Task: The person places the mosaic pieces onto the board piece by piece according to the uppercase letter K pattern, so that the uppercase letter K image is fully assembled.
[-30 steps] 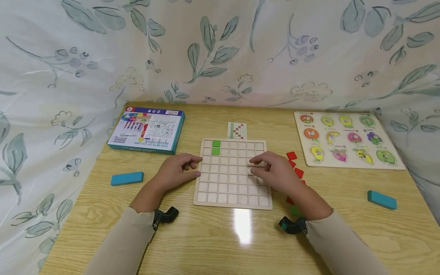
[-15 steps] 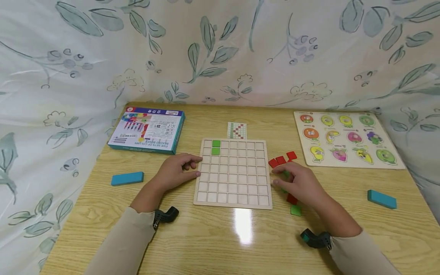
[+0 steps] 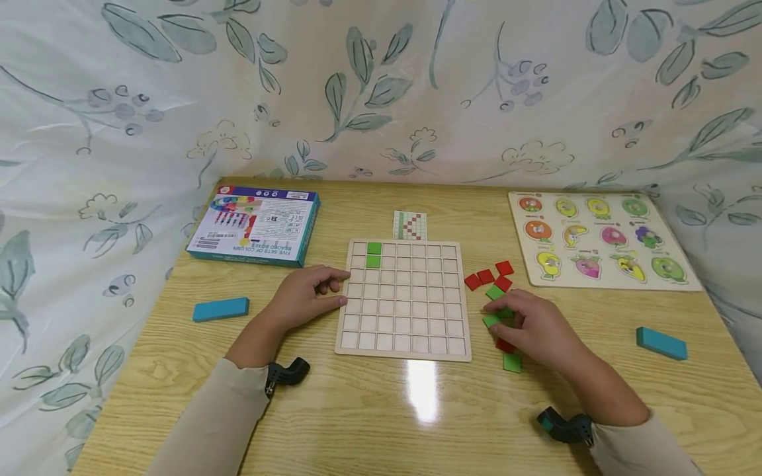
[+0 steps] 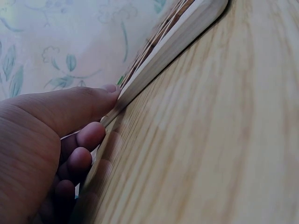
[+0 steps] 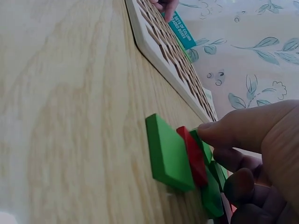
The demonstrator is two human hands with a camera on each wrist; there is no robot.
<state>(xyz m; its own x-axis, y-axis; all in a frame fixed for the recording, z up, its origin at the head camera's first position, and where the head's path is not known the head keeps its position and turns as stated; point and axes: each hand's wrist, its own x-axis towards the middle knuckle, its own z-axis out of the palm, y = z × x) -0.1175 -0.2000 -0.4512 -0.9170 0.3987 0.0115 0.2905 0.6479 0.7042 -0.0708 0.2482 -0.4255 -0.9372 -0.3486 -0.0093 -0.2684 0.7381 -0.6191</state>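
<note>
In the head view my left hand point(image 3: 309, 294) rests at the left edge of a wooden grid board point(image 3: 403, 356), its index fingertip and thumb touching the rim. Two green square tiles point(image 3: 374, 261) sit in the board's second column, in the top two rows. My right hand point(image 3: 538, 324) is over a loose pile of tiles at the board's right. Its thumb and index finger are spread around a green tile point(image 3: 491, 321). In the right wrist view the thumb tip is right at a green tile point(image 5: 202, 145), beside a red tile point(image 5: 194, 158) and a nearer green tile point(image 5: 168, 154).
Several red tiles point(image 3: 485, 276) lie above the pile. A small pattern card point(image 3: 409, 225) lies behind the board. A boxed bead set point(image 3: 253, 225) stands back left, a fruit puzzle board point(image 3: 601, 241) back right. Blue blocks lie left point(image 3: 220, 309) and right point(image 3: 661, 344).
My right hand has moved from over the board's right side rightward to the tile pile, uncovering red and green tiles. My left hand has stayed at the board's edge.
</note>
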